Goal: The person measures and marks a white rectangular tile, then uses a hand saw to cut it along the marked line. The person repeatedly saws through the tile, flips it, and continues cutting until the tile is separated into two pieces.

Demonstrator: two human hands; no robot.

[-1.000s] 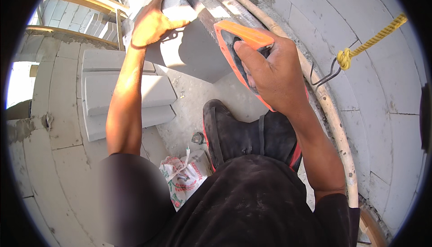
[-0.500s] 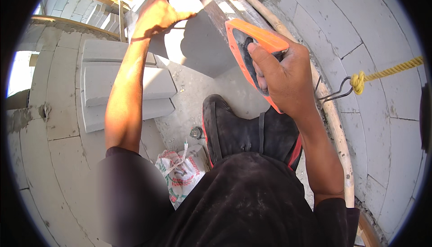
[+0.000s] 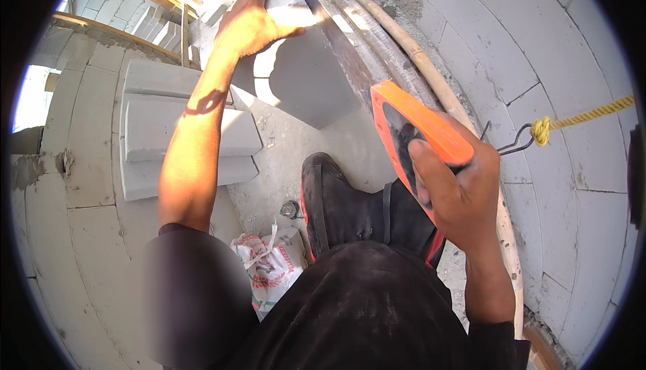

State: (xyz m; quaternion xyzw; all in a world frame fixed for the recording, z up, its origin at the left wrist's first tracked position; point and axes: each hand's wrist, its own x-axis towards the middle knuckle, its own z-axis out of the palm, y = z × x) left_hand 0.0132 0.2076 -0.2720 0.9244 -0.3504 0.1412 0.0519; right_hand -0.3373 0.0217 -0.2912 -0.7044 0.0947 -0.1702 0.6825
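The orange grip of a handsaw is wrapped in the fingers of my right hand. Its long dark blade runs up and left from there, along the right side of a pale grey concrete block. On the block's far end, my left hand grips the top edge, thumb stretched toward the blade. My left hand's shadow falls on part of the block face. How deep the blade sits in the block cannot be seen.
Several pale blocks are stacked on the left. A printed sack lies near my legs. Along the right block wall runs a bamboo pole, and a yellow rope is tied to a metal hook.
My right hand has drawn the handsaw back toward me and to the right. My left hand stays on the block, appearing slightly farther right in view.
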